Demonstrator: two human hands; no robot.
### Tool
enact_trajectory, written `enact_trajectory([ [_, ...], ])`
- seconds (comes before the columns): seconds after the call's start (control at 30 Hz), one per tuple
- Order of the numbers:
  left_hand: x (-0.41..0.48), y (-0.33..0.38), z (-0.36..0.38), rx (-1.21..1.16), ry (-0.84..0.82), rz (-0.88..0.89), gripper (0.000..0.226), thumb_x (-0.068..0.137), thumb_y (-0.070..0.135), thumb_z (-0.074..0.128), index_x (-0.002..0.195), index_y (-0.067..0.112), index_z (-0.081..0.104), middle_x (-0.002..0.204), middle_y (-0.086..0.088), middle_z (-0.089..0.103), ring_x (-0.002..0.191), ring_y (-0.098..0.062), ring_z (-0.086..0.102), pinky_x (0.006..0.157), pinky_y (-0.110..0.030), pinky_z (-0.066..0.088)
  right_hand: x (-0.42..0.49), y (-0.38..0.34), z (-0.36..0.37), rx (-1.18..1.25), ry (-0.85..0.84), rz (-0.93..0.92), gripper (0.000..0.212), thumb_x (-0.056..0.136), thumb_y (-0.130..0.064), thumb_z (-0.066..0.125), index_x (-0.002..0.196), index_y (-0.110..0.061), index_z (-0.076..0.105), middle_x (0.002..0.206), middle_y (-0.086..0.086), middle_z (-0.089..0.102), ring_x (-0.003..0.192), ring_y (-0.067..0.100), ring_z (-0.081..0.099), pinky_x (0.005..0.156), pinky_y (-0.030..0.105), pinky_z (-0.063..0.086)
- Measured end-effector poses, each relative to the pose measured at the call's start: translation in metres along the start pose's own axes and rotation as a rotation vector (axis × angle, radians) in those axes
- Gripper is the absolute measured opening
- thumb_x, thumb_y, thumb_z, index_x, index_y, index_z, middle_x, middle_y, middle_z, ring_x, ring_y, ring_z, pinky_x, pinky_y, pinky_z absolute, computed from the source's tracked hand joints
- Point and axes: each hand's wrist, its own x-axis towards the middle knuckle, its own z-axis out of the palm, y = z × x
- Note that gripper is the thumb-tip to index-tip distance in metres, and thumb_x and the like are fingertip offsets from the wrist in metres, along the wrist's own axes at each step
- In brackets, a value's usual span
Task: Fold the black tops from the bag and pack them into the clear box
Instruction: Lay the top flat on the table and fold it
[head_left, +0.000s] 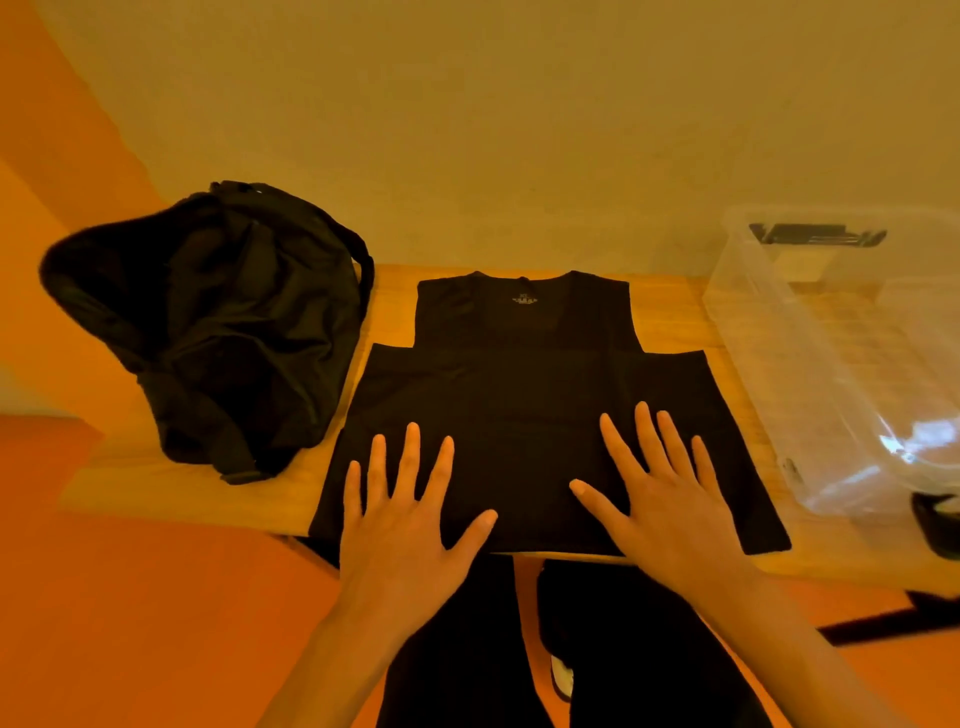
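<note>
Both your hands are open and lie flat on the black top (524, 374), palms down and fingers spread. Your left hand (410, 525) presses on the near left part of the cloth and your right hand (670, 514) on the near right part. The two thumbs point toward each other with a strip of cloth between them. Neither hand grips or pinches anything.

The black top lies spread on the wooden table (395, 306), in the middle, right in front of you. Its neck opening is on the far side, and a small pale label shows inside the neck. The far part is narrower. The near part is wider and has a straight upper edge running across, like a layer lying over it. The near edge of the cloth reaches the near edge of the table.

The bag (218, 322) is black and stands on the left end of the table, just beside the top. It is slumped and wrinkled, and a strap with a buckle hangs at its near side.

The clear box (810, 332) stands on the right end of the table, near the top but not touching it. It has no lid on. A dark part shows at its far end; I cannot tell what it is.

Under the table edge you can see your legs in dark trousers and one pale shoe (562, 675) on the orange floor.
</note>
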Motion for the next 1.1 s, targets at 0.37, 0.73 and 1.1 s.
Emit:
enact_trajectory([
  [0.37, 0.120, -0.020, -0.021, -0.014, 0.077, 0.023, 0.087, 0.091, 0.079, 0.008, 0.163, 0.031, -0.001, 0.170, -0.008, -0.009, 0.156, -0.026, -0.012, 0.127, -0.044, -0.004, 0.104, 0.035, -0.008, 0.040, 0.055, 0.135, 0.089, 0.084, -0.082, -0.004, 0.160, -0.035, -0.005, 0.169, 0.007, -0.008, 0.154, 0.024, -0.012, 0.125, 0.049, -0.003],
  [0.73, 0.122, -0.029, -0.009, 0.015, 0.130, -0.036, 0.090, 0.086, 0.082, 0.003, 0.162, 0.035, -0.002, 0.170, -0.009, -0.005, 0.156, -0.026, -0.011, 0.127, -0.043, 0.000, 0.106, 0.040, 0.001, 0.031, 0.114, 0.126, 0.079, 0.091, -0.078, 0.001, 0.159, -0.038, -0.007, 0.169, 0.005, -0.007, 0.154, 0.021, -0.012, 0.125, 0.047, -0.004],
  [1.1, 0.124, -0.035, -0.015, -0.030, 0.262, -0.002, 0.098, 0.083, 0.083, -0.002, 0.162, 0.028, 0.017, 0.170, -0.012, 0.004, 0.157, -0.026, -0.005, 0.126, -0.040, -0.003, 0.104, 0.038, -0.002, 0.008, 0.114, 0.131, 0.082, 0.089, -0.078, -0.002, 0.159, -0.036, -0.008, 0.169, 0.006, -0.007, 0.155, 0.023, -0.012, 0.125, 0.048, -0.001],
])
